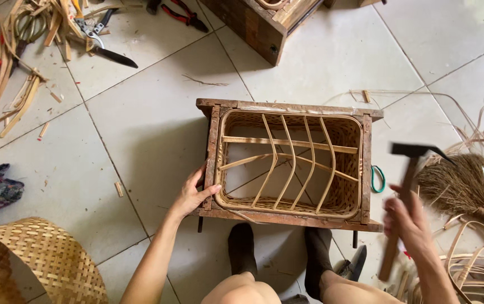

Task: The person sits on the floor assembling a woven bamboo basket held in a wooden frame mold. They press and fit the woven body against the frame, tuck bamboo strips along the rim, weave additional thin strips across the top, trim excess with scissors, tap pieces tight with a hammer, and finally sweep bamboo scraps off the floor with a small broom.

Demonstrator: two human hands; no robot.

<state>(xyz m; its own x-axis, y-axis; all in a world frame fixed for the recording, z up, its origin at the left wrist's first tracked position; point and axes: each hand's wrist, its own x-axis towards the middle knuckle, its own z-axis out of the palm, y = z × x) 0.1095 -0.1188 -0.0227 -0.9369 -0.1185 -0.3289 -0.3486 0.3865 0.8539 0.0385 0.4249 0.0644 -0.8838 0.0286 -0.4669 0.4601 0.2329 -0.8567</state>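
- Starting at the far left, a woven bamboo basket (33,262) lies on its side on the tiled floor (140,129), and a pile of bamboo strips (11,67) with a pair of shears (104,45) sits near the top corner, well apart from both hands.
- The left hand (193,192) rests on the near-left corner of the wooden frame (212,152). The fingers lie flat and spread on the wood and the thumb points toward the inside; it presses, and it does not close around anything.
- The rattan basket (290,160) sits inside this frame, its rim just below the frame's top edge. Its long axis runs left to right across the view, and thin curved ribs cross the unfinished bottom from the far side to the near side.
- The person's two feet in dark socks (242,247) stand at the near edge of the frame, touching or almost touching it.
- The right hand (408,222) is closed around the wooden handle of a hammer (408,169). The hand and the tool look blurred. The dark hammer head is raised beside the right end of the frame, outside it, so the frame lies to the left of this hand.
- The left hand is already on the frame; the right hand is near but apart from it.
- At the far right, a broom of dry fibres (467,186) and loose rattan hoops (478,270) lie on the floor.
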